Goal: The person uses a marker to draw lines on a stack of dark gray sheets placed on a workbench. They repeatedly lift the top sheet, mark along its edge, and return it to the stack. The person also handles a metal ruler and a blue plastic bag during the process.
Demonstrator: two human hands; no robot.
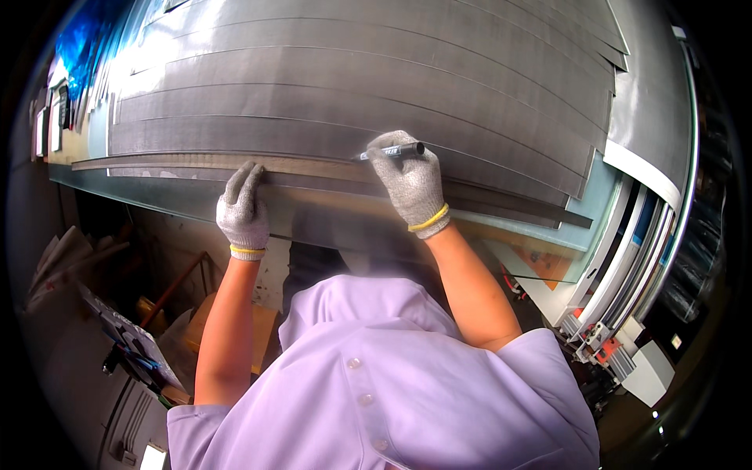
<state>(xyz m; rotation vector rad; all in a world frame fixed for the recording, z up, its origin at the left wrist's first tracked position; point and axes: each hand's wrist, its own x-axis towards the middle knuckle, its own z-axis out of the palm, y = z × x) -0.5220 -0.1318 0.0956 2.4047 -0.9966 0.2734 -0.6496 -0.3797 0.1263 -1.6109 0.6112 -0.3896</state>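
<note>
While left hand (244,210), fingers outstretched, touches strip (309,167) — right hand (412,185) curls around black marker (401,150).

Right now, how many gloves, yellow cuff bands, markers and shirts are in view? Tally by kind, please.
Grey gloves: 2
Yellow cuff bands: 2
Dark marker: 1
Lilac shirt: 1
Total: 6

Marker (407,150): barrel partly hidden by the right gloved hand (411,184); tip blurred.
Narrow strip (157,162): partly covered by the left gloved hand (244,211).
Grey sheets (352,69): cut off at the top.
Lilac shirt (454,384): cut off below.
Dark glossy stack (683,286): too dim to identify.
</note>
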